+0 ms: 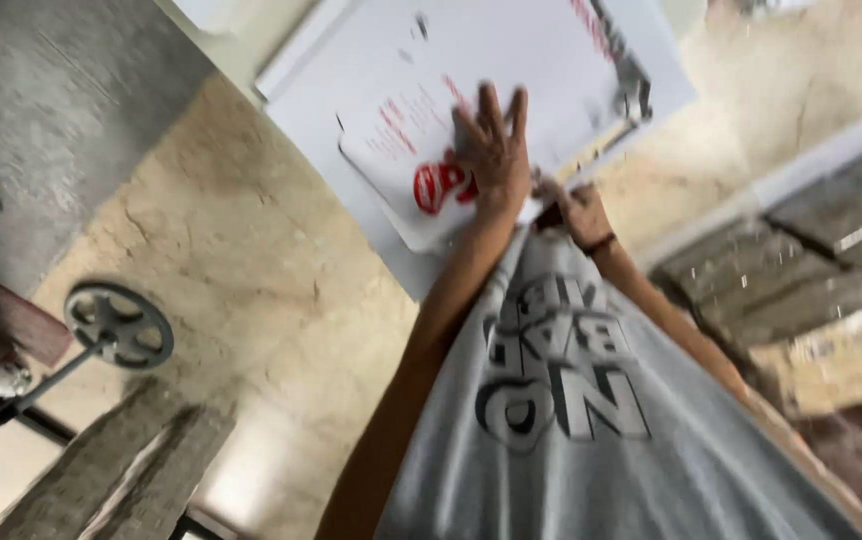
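Head cam was tilted and blurred, so details are coarse.

My left hand (494, 150) sat upper centre of the frame, palm down, fingers (491, 105) straight and spread wide, pressed flat on a white paper sheet with red print and a red round mark (406, 160). It gripped nothing, only pressed. The sheet ran out from under my palm toward the left of the frame; the red mark sat just left of the heel of my hand, touching its edge. My fingertips pointed to the top of the frame, over the sheet's upper part.

That sheet lay on a larger flat white board (551, 50) filling the top centre of the frame. A dark metal clip or bracket (633, 85) showed near the board's right edge, upper right of my hand; too blurred to say what kind.

My right hand (576, 210) was just right of and below the left one, at the board's lower edge, a dark band on the wrist. The fingers looked curled; I could not tell whether they held anything.

My grey printed T-shirt (591, 420) filled the lower centre.

Beige cracked stone floor (251, 260) lay around the board. A dark metal wheel on a rod (119, 325) stood at the left of the frame, well apart from both hands. Stacked stone slabs (811, 300) were at the right.
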